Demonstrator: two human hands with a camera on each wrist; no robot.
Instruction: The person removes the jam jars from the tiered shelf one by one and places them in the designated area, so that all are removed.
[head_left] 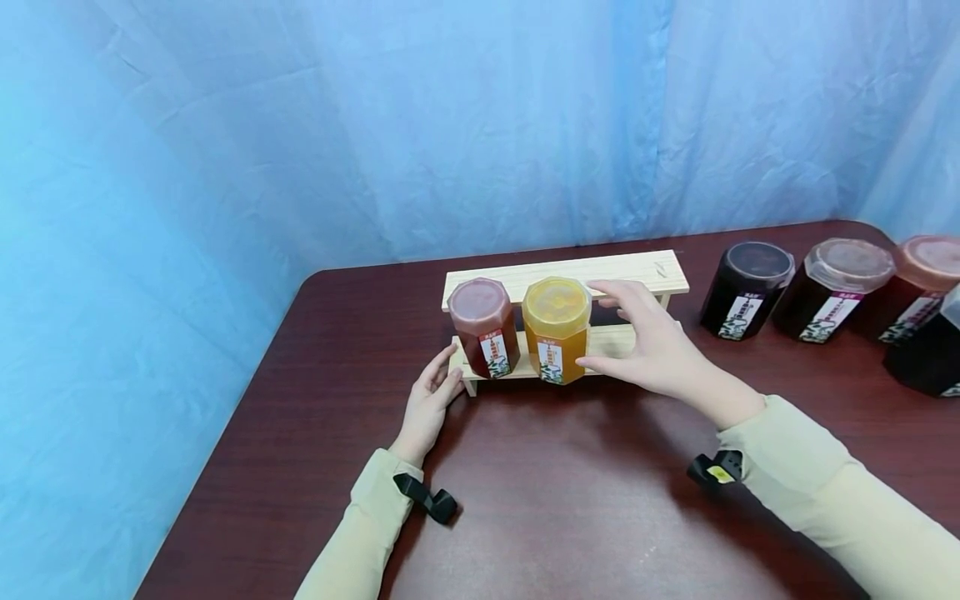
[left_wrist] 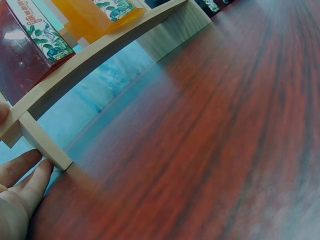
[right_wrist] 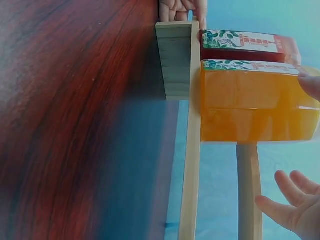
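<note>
- Gripping the left end of the wooden rack (head_left: 558, 271) with the left hand (head_left: 429, 400), digits above and below the lower shelf (head_left: 613, 340). Probably just to steady it, tbh.
- Got the yellow jar (head_left: 566, 337) upright on that lower shelf, just beside the red jar (head_left: 480, 325), seemingly with a slim gap.
- Both turned with labels (head_left: 550, 362) to the front, likely for easy reading.
- Cupping the right hand (head_left: 652, 342) in a wide C at the yellow jar's right side, fingers spread and not closed on anything. Can't tell if touching with the thumb or only close, maybe leaving slack around the jar.
- Stretched in from low left with the left arm (head_left: 367, 504); angled in from the right with the right arm (head_left: 825, 483), palm toward the jar.
- Parked right of the rack on the table (head_left: 525, 483): four other jars (head_left: 832, 292), perhaps for elbow room.
</note>
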